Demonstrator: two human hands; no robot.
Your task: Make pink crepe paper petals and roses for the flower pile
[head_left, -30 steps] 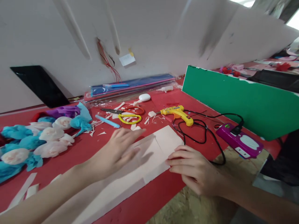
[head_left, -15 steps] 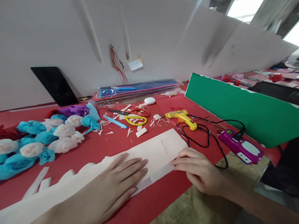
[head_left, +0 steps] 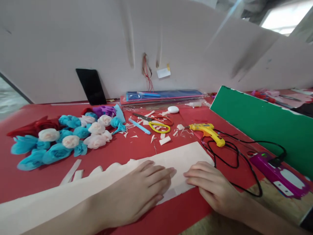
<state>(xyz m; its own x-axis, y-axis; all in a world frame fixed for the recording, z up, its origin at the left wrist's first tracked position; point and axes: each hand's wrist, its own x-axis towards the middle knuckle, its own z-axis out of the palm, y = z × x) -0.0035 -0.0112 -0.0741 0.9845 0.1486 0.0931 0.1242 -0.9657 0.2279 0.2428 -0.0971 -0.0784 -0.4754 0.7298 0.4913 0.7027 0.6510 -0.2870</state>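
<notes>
A long strip of whitish paper, scalloped along part of its far edge, lies slantwise on the red table. My left hand rests palm down on it, fingers stretched out. At the strip's right end, my right hand bends its fingers over the near edge; what its thumb does is partly hidden. The fingertips of both hands are close but apart. Beyond the strip lie scissors with one yellow and one red handle, a light blue pen, and a yellow glue gun.
Blue and pale pink paper flowers lie at left. Paper scraps surround the scissors. A black cord runs from the glue gun to a purple power strip. A green board stands at right; a black tablet-like panel leans on the wall.
The view has turned left, so things appear further right. My right hand has come further in over the strip. My left hand stays flat on the paper.
</notes>
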